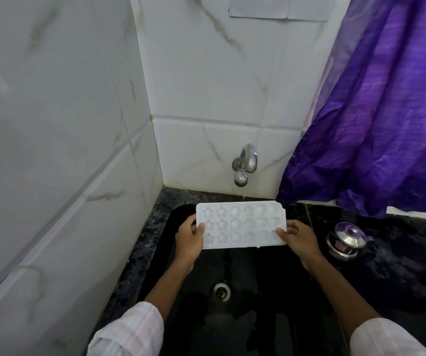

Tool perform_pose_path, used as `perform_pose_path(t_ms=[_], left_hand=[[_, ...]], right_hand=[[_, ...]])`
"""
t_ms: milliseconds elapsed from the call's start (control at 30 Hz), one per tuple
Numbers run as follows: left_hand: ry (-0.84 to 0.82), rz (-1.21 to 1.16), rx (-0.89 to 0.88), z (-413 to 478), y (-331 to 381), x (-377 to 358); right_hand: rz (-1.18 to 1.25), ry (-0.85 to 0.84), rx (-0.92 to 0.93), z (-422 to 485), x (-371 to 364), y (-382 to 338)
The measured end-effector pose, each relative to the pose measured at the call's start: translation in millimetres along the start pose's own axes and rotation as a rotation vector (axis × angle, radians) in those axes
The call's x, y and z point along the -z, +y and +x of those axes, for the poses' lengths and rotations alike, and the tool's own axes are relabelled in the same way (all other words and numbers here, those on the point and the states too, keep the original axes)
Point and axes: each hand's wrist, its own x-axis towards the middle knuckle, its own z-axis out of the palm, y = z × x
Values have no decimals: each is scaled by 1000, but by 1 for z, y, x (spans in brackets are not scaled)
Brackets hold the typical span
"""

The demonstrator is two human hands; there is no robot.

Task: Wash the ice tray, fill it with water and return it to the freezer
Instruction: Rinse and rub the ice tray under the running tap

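The tray sits level at frame centre, held over the sink just below the tap. I judge this the wash-or-fill step; whether water runs I cannot tell. The left hand pinches its left end, thumb on top, and the right hand grips the right end likewise. The next move likely calls for keeping it flat under the spout. Counted — one tray with eighteen moulds, three rows of six; one tap, one drain, one pot at right.
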Motion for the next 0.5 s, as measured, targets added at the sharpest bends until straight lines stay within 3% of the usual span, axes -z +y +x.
perform_pose_path(t_ms=[333,500], left_hand=[[85,141,-178,-3,3,0],[135,139,-309,-1,9,0]], right_hand=[[-201,24,187,-12,22,-14],[-180,128,310,-15,26,-28]])
